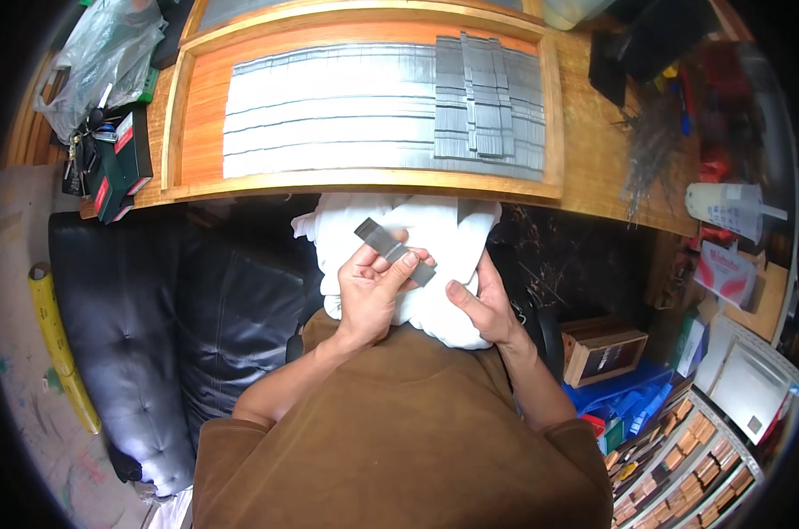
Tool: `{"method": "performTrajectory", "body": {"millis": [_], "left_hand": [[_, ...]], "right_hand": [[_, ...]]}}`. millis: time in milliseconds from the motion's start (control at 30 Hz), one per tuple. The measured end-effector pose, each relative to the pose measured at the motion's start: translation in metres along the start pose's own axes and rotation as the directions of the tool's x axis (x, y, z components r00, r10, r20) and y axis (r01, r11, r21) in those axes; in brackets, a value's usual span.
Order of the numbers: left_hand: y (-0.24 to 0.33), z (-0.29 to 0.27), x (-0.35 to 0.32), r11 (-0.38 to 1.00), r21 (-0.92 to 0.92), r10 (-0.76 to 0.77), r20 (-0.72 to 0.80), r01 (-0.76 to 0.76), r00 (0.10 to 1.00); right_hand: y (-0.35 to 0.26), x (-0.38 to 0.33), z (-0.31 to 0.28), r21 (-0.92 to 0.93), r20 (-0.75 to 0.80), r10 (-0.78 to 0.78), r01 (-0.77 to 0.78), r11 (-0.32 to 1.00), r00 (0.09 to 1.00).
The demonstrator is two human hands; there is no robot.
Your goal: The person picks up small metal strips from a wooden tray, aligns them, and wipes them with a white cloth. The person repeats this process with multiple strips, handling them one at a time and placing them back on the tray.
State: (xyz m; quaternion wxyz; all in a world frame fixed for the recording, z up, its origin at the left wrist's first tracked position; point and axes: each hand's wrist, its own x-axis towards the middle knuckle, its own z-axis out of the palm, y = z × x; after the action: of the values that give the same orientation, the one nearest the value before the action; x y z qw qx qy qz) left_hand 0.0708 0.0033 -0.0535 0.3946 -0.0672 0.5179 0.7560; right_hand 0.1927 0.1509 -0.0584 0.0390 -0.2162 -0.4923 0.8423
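In my left hand [370, 295] is a flat dark grey metal strip [381, 240], slanted from upper left to lower right. My thumb presses on its face, and the fingers sit behind it. Beneath the strip a bunched white cloth [448, 225] covers my lap and reaches up to the table edge. My right hand [490, 309] grips the right side of this cloth, thumb in front and fingers partly hidden in the folds. Beyond the cloth, a wooden tray [329, 186] holds rows of similar grey strips [329, 110], with a raised stack [474, 97] on the right.
Boxes [135, 150], keys and a plastic bag [108, 53] lie left of the tray. Thin dark wires [650, 159] and a lidded cup [725, 207] are at the right. A black padded seat [126, 317] stands left of me, a wooden box [600, 351] low on the right.
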Motion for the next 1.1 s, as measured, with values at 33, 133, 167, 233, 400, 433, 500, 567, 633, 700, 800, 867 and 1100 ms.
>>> {"method": "performTrajectory", "body": {"millis": [33,133,167,233,400,433,500,567,633,700,800,867,1100], "left_hand": [[0.001,-0.001,-0.001,1.0,-0.005,-0.009,0.011,0.009,1.0],[0.009,-0.003,-0.001,0.996,-0.037,-0.075,0.016,0.076,0.997],[0.011,-0.003,-0.001,0.993,-0.052,-0.105,0.012,0.105,0.994],[0.006,-0.01,0.003,0.994,0.007,-0.109,0.047,0.109,0.993],[-0.01,-0.008,-0.001,0.999,0.032,-0.018,0.061,0.016,0.998],[-0.021,-0.002,-0.001,0.994,-0.021,0.105,0.051,-0.104,0.993],[-0.025,-0.011,0.0,0.999,-0.015,0.052,0.058,-0.051,0.997],[-0.026,-0.017,0.003,0.998,-0.035,-0.057,0.049,0.059,0.997],[-0.022,-0.016,0.004,0.992,-0.023,-0.121,0.036,0.122,0.992],[-0.012,-0.01,0.004,0.99,0.02,-0.138,0.017,0.138,0.99],[-0.013,-0.011,0.005,0.992,0.041,-0.121,0.033,0.12,0.992],[-0.018,-0.011,0.004,0.997,0.082,-0.02,0.05,0.016,0.999],[-0.025,-0.011,0.002,1.0,0.014,0.014,0.038,-0.015,0.999]], "right_hand": [[0.002,0.002,-0.001,-0.063,-0.016,-0.015,0.014,0.998,1.0],[0.007,0.004,-0.001,-0.185,-0.055,-0.047,0.036,0.982,0.997],[0.008,0.005,0.001,-0.183,-0.067,-0.046,0.033,0.983,0.997],[0.008,0.006,0.005,-0.221,-0.08,-0.06,0.041,0.974,0.995],[0.001,0.012,0.032,-0.489,-0.166,-0.155,0.055,0.87,0.974],[0.001,0.016,0.033,-0.541,-0.17,-0.154,0.038,0.84,0.973],[0.001,0.022,0.035,-0.637,-0.176,-0.151,0.005,0.771,0.973],[0.009,0.02,0.031,-0.653,-0.16,-0.214,0.059,0.755,0.964],[0.017,0.017,0.02,-0.651,-0.138,-0.225,0.083,0.755,0.965],[0.018,0.014,0.014,-0.56,-0.14,-0.178,0.07,0.825,0.974],[0.017,0.017,0.007,-0.425,-0.148,-0.113,0.04,0.904,0.982],[0.014,0.017,0.02,-0.464,-0.193,-0.128,0.025,0.886,0.973],[0.022,0.017,0.015,-0.565,-0.149,-0.148,0.038,0.824,0.978]]}}
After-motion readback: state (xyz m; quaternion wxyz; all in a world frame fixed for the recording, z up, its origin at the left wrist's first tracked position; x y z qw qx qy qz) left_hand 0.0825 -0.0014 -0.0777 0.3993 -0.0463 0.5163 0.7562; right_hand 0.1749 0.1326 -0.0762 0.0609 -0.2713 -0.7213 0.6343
